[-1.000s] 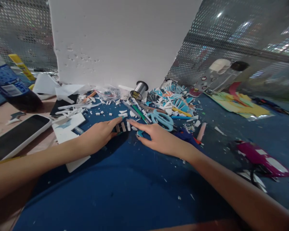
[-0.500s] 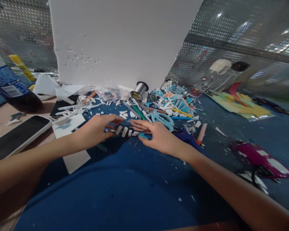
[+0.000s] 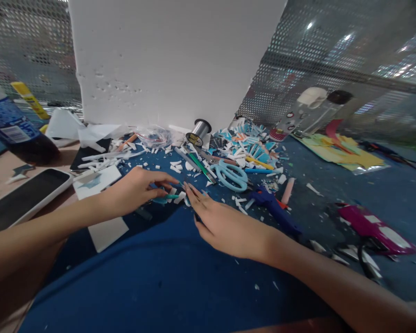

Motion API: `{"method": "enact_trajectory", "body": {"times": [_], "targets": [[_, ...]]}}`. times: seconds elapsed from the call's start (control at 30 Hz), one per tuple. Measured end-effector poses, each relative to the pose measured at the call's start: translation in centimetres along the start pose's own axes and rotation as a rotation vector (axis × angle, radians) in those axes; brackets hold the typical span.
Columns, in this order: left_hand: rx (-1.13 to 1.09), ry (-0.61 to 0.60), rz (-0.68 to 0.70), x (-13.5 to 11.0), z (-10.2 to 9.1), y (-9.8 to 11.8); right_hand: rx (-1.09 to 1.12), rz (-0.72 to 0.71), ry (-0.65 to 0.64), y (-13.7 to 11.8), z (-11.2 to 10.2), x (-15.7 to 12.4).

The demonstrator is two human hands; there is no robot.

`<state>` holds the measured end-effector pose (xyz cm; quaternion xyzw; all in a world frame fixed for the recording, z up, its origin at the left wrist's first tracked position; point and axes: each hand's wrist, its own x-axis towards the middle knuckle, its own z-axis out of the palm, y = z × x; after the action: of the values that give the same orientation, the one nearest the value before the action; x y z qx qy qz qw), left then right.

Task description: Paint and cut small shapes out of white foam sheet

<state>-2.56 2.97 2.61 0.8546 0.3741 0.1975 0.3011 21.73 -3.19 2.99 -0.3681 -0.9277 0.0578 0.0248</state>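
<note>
"Starting with hands, what's the left hand [image 3: 136, 186] doing?"

"Fingers bent, thumb and index tips at the small white pieces [image 3: 182, 196]. Pinching or just touching, can't tell, too small and dark there"

"Right hand [image 3: 222, 223]?"

"Fingers stretched and held together, thumb apart below, tips over those same pieces. Contact hidden, so can't tell if it grips"

"Where do the pieces sit?"

"Between the two sets of fingertips, on or just above the blue counter [image 3: 142, 282], a few showing, others possibly covered"

"What just changed?"

"Half a second ago more pieces showed, spread between the hands. Now the right hand reaches over them, tips nearly meeting the left's. I'd read that as both hands working one spot. Right arm sits lower too, so the dark blue tool [image 3: 275, 208] shows more"

"Rest, quick?"

"Light blue scissors [image 3: 242, 188] beyond the right hand, green tool [image 3: 201, 167] beside them, wire spool [image 3: 199, 133] and scrap heap [image 3: 253, 147] further back, white board [image 3: 176, 60] standing behind. Phone [image 3: 27, 196] and drink bottle [image 3: 17, 132] off left, purple item [image 3: 374, 226] off right"
</note>
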Motion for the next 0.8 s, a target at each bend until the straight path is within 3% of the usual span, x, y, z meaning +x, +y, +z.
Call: {"method": "enact_trajectory", "body": {"times": [0.2,0.37,0.47,0.57,0.7,0.8], "targets": [[0.046,-0.038,0.236,-0.4,0.6,0.4,0.147,0.144,-0.158,-0.4,-1.2,-0.1],[0.105,-0.033,0.356,-0.8,1.0,0.0,0.236,0.196,-0.175,-0.2,-1.5,-0.1],[0.133,-0.023,0.354,-0.6,1.5,-0.7,0.233,0.227,-0.099,0.5,-2.4,0.0],[0.172,0.034,0.342,-0.2,1.8,-1.4,0.273,0.366,0.038,2.0,-3.6,1.2],[0.220,0.163,0.305,0.1,1.2,-1.7,0.143,0.402,0.259,4.9,-3.7,5.6],[0.259,0.319,0.238,0.2,0.4,-1.7,0.108,0.341,0.239,6.8,-2.4,9.5]]}}
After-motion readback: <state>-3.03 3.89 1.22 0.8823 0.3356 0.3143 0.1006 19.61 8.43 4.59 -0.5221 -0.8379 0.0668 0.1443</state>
